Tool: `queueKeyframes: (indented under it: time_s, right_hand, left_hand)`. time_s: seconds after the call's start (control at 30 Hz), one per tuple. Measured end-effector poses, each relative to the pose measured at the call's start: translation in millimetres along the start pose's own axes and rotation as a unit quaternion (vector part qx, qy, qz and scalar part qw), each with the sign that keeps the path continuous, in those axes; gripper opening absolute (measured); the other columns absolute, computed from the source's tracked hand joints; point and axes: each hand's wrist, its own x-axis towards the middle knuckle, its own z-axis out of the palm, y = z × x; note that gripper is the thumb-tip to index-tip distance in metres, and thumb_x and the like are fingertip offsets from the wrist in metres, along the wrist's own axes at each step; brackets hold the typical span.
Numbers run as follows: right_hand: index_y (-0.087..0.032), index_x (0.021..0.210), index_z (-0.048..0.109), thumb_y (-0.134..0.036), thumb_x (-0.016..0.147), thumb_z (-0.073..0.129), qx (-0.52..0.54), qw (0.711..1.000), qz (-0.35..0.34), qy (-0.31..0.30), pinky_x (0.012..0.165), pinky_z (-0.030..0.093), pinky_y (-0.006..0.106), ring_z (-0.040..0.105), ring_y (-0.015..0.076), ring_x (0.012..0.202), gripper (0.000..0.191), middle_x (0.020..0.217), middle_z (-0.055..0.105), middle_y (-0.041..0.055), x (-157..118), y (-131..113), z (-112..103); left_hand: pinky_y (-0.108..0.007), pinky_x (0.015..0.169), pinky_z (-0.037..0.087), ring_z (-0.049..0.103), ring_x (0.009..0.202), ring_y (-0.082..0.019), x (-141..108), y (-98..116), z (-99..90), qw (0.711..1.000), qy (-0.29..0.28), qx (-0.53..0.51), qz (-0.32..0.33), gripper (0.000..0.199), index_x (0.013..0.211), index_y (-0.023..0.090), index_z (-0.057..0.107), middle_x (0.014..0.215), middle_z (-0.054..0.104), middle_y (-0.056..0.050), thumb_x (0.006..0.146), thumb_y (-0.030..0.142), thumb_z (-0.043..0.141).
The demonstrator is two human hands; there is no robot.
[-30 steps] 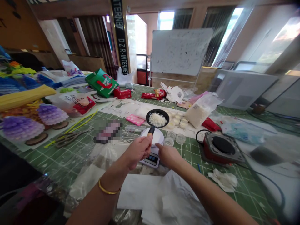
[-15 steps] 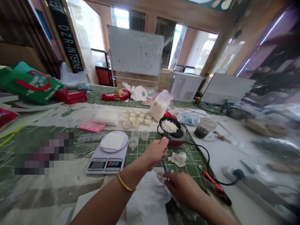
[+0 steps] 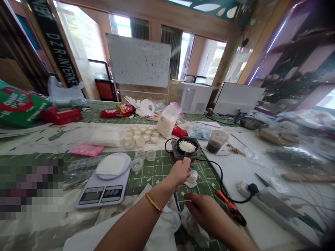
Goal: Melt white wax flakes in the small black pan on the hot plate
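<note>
- Small black pan with white flakes inside sits on the little electric hotplate, at about 12 o'clock from my left hand.
- My left hand is closed around the pan's handle, fingers curled tight; a gold bangle is on that wrist.
- My right hand is at 5 o'clock from the left one, low over crumpled white paper. Its fingers are loosely bent; I cannot tell if it holds anything.
- At 9 o'clock from the pan I see a white kitchen scale with a white sheet on its plate.
- Between scale and hotplate stand small clear cups.
- At 11 o'clock from the pan is a bag of white granules, standing upright.
- A clear tub with dark content is just at 2 o'clock from the pan.
- At 4 o'clock, a black cable runs from the hotplate to a power strip.
</note>
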Motion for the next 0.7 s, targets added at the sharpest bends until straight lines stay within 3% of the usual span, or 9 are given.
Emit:
queueKeyframes:
  time_s: [0.1,0.23,0.33,0.43,0.5,0.57,0.63,0.7]
  right_hand:
    - [-0.021,0.087,0.065,-0.025,0.085,0.037,0.041,0.999,-0.003,-0.006,0.058,0.038,0.024,0.061,0.0163,0.067,0.028,0.073,0.067,0.0034,4.5,6.4,-9.4]
    - [-0.022,0.089,0.064,-0.033,0.085,0.036,0.072,0.997,0.023,0.033,0.06,0.039,0.025,0.059,0.0164,0.067,0.031,0.074,0.067,0.0021,14.8,24.8,-23.0]
    - [-0.021,0.09,0.064,-0.04,0.083,0.039,0.099,0.988,0.073,0.098,0.063,0.042,0.028,0.059,0.0171,0.066,0.031,0.073,0.066,0.0021,30.1,51.9,-32.2]
    - [-0.019,0.112,0.054,-0.038,0.077,0.047,0.176,0.952,0.154,0.196,0.069,0.044,0.032,0.061,0.0197,0.075,0.041,0.086,0.067,0.0054,53.4,82.4,-36.1]
    - [-0.017,0.125,0.043,-0.032,0.07,0.053,0.292,0.908,0.184,0.238,0.078,0.044,0.034,0.06,0.0217,0.089,0.058,0.103,0.064,0.0089,71.3,96.3,-34.5]
    - [-0.016,0.129,0.038,-0.024,0.064,0.055,0.377,0.87,0.195,0.252,0.085,0.042,0.034,0.056,0.0218,0.1,0.068,0.115,0.059,0.0105,88.6,102.0,-30.2]
    - [-0.015,0.131,0.036,-0.019,0.062,0.052,0.418,0.853,0.189,0.247,0.086,0.042,0.032,0.055,0.0203,0.104,0.071,0.118,0.057,0.0103,103.5,100.9,-24.0]
    - [-0.013,0.13,0.036,-0.018,0.06,0.049,0.442,0.845,0.181,0.241,0.084,0.044,0.03,0.057,0.0197,0.101,0.071,0.115,0.059,0.0096,114.7,96.6,-17.4]
  left_hand:
    - [-0.019,0.037,0.012,0.023,0.032,-0.003,4.5,-5.2,0.6,1.0,0.009,0.013,0.0,0.04,0.06,0.018,0.036,0.038,0.031,0.009,0.083,0.051,0.04]
    - [-0.02,0.037,0.016,0.029,0.032,-0.005,6.9,-7.4,-5.9,0.999,0.003,0.035,-0.011,0.053,0.063,0.016,0.045,0.038,0.041,0.005,0.077,0.066,0.034]
    - [-0.021,0.035,0.015,0.029,0.029,-0.006,3.6,-4.4,-23.7,0.995,-0.028,0.064,-0.067,0.076,0.064,0.012,0.054,0.041,0.05,-0.002,0.07,0.079,0.018]
    - [-0.02,0.035,0.02,0.036,0.032,-0.007,0.8,-1.8,-48.9,0.996,0.031,0.034,-0.079,0.08,0.077,0.009,0.058,0.058,0.062,-0.009,0.07,0.079,0.019]
    - [-0.021,0.04,0.033,0.052,0.048,-0.011,2.6,-1.9,-62.6,0.993,0.106,-0.041,-0.039,0.074,0.096,0.008,0.056,0.09,0.066,-0.015,0.076,0.072,0.024]
    - [-0.023,0.056,0.045,0.061,0.085,-0.018,7.6,-3.2,-69.5,0.981,0.149,-0.124,0.002,0.07,0.114,0.01,0.049,0.122,0.054,-0.017,0.08,0.067,0.024]
    - [-0.027,0.077,0.046,0.046,0.117,-0.022,14.0,-4.3,-69.5,0.972,0.141,-0.187,0.014,0.072,0.125,0.011,0.042,0.137,0.039,-0.016,0.082,0.065,0.021]
    - [-0.032,0.092,0.04,0.031,0.128,-0.023,19.5,-4.3,-65.0,0.967,0.112,-0.228,-0.005,0.078,0.129,0.01,0.037,0.139,0.035,-0.017,0.081,0.067,0.017]
